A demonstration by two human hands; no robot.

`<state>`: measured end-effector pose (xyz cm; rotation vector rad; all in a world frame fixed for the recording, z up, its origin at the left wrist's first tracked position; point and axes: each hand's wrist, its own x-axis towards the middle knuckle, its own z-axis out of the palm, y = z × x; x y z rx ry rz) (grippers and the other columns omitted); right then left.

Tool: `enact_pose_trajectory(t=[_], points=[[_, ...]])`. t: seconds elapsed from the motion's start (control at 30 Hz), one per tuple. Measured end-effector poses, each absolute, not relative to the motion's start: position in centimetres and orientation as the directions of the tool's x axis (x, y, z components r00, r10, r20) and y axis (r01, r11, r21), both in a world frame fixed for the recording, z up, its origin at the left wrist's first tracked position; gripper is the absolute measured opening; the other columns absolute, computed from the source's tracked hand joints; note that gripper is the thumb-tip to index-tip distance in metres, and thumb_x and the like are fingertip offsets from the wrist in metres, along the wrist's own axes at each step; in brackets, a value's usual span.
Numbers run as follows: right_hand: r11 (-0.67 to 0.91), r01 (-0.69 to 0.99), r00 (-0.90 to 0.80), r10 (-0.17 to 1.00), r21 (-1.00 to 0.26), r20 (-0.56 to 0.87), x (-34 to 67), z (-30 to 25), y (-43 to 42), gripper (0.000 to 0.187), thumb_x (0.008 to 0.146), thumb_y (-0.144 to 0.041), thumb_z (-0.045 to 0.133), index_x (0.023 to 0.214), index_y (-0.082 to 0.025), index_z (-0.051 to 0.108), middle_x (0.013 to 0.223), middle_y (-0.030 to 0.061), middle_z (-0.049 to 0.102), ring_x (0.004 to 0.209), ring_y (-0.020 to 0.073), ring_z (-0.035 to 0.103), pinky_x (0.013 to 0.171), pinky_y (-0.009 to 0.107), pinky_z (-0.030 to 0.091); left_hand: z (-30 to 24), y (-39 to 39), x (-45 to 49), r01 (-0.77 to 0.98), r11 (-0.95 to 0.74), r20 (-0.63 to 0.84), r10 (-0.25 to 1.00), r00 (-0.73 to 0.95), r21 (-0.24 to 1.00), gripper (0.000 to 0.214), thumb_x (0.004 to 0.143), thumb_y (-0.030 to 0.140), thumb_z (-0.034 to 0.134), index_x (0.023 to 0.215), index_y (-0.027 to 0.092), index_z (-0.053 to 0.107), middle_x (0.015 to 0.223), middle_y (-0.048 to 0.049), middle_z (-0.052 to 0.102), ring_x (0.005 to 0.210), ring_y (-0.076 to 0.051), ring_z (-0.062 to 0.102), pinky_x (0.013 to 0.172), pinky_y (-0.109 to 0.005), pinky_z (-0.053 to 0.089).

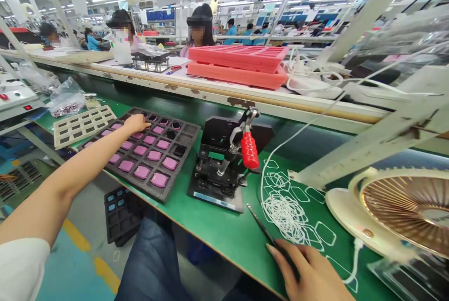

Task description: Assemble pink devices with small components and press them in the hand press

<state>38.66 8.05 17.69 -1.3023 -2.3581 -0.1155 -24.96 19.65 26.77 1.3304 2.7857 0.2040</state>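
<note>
My left hand [136, 123] reaches over a dark foam tray [182, 153], its fingers bent together at the far rows. What they pinch, if anything, is hidden. Pink rounded-square pieces [154, 155] fill many of the pockets, and a few dark pieces [176, 125] lie near the back right. My right hand [308, 270] is closed around slim black tweezers [263, 228], whose tips point forward and left. Beside them lies a heap of thin white rounded-square rings [286, 212]. Between my hands stands a black clamp fixture [224, 170] with a red handle [249, 150].
A cream fan [403, 212] stands at right, its white cable crossing the bench. At left are a pale tray [84, 125] and a plastic bag [68, 97]. Red trays [238, 67] sit on the shelf ahead. Another dark tray [121, 214] is below the bench edge. Several people work beyond.
</note>
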Motion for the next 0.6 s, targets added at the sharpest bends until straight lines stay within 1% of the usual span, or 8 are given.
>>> enact_pose_trajectory(t=[0.13, 0.23, 0.3, 0.4, 0.47, 0.5, 0.53, 0.6], points=[[0.620, 0.782, -0.554, 0.734, -0.054, 0.393, 38.4, 18.2, 9.4, 0.050, 0.112, -0.051, 0.038, 0.108, -0.021, 0.078, 0.103, 0.0114, 0.073, 0.087, 0.0288, 0.072, 0.079, 0.044, 0.059, 26.7, 21.7, -23.4, 0.764, 0.632, -0.049, 0.774, -0.632, 0.132, 0.043, 0.100, 0.046, 0.073, 0.130, 0.015, 0.068, 0.135, -0.0144, 0.068, 0.122, -0.031, 0.067, 0.106, -0.055, 0.056], [0.658, 0.749, -0.603, 0.726, -0.077, 0.333, 38.4, 17.5, 11.1, 0.041, 0.109, -0.045, 0.045, 0.107, -0.022, 0.079, 0.097, 0.0103, 0.074, 0.082, 0.0286, 0.075, 0.074, 0.041, 0.061, 27.5, 22.7, -22.9, 0.775, 0.606, -0.060, 0.793, -0.606, 0.176, 0.042, 0.099, 0.039, 0.074, 0.133, 0.015, 0.067, 0.137, -0.0143, 0.066, 0.121, -0.030, 0.067, 0.103, -0.053, 0.058], [0.665, 0.732, -0.615, 0.738, -0.145, 0.278, 38.4, 16.9, 12.2, 0.039, 0.107, -0.042, 0.047, 0.112, -0.022, 0.079, 0.098, 0.0103, 0.075, 0.080, 0.0280, 0.077, 0.070, 0.039, 0.062, 28.1, 22.4, -22.9, 0.781, 0.583, -0.048, 0.807, -0.589, 0.224, 0.042, 0.099, 0.038, 0.075, 0.133, 0.014, 0.066, 0.136, -0.0147, 0.066, 0.120, -0.030, 0.068, 0.101, -0.051, 0.059], [0.633, 0.724, -0.584, 0.774, -0.276, 0.245, 38.5, 16.7, 13.4, 0.043, 0.102, -0.044, 0.047, 0.119, -0.021, 0.080, 0.106, 0.0130, 0.077, 0.087, 0.0310, 0.079, 0.070, 0.040, 0.065, 28.4, 20.8, -23.0, 0.774, 0.555, -0.024, 0.817, -0.576, 0.305, 0.039, 0.100, 0.038, 0.074, 0.131, 0.016, 0.067, 0.134, -0.0133, 0.067, 0.117, -0.029, 0.069, 0.099, -0.050, 0.061], [0.590, 0.708, -0.529, 0.807, -0.388, 0.262, 38.8, 17.0, 13.9, 0.046, 0.097, -0.050, 0.050, 0.113, -0.020, 0.082, 0.104, 0.0140, 0.078, 0.088, 0.0331, 0.079, 0.072, 0.043, 0.067, 28.1, 19.4, -23.1, 0.750, 0.550, -0.011, 0.809, -0.588, 0.368, 0.037, 0.101, 0.038, 0.073, 0.130, 0.017, 0.067, 0.132, -0.0116, 0.068, 0.115, -0.028, 0.070, 0.097, -0.049, 0.061], [0.564, 0.693, -0.495, 0.825, -0.449, 0.273, 38.9, 17.3, 14.0, 0.047, 0.094, -0.055, 0.053, 0.107, -0.020, 0.082, 0.101, 0.0139, 0.079, 0.085, 0.0332, 0.079, 0.073, 0.043, 0.067, 27.8, 18.7, -23.0, 0.732, 0.551, -0.002, 0.800, -0.601, 0.401, 0.037, 0.101, 0.038, 0.073, 0.130, 0.017, 0.067, 0.131, -0.0110, 0.069, 0.114, -0.028, 0.070, 0.097, -0.049, 0.061], [0.537, 0.673, -0.460, 0.843, -0.509, 0.280, 39.2, 17.6, 14.0, 0.048, 0.091, -0.059, 0.056, 0.102, -0.021, 0.083, 0.096, 0.0135, 0.079, 0.080, 0.0327, 0.079, 0.071, 0.043, 0.068, 27.5, 18.0, -22.9, 0.712, 0.550, 0.009, 0.789, -0.614, 0.437, 0.036, 0.101, 0.038, 0.073, 0.130, 0.017, 0.067, 0.131, -0.0110, 0.069, 0.113, -0.027, 0.070, 0.096, -0.049, 0.062], [0.492, 0.636, -0.381, 0.870, -0.595, 0.312, 39.7, 18.2, 14.0, 0.049, 0.085, -0.068, 0.063, 0.093, -0.023, 0.082, 0.089, 0.0119, 0.079, 0.067, 0.0301, 0.076, 0.062, 0.040, 0.067, 27.0, 16.9, -22.4, 0.675, 0.532, 0.039, 0.770, -0.636, 0.511, 0.037, 0.101, 0.038, 0.072, 0.130, 0.016, 0.067, 0.130, -0.0112, 0.069, 0.113, -0.027, 0.070, 0.096, -0.049, 0.062]])
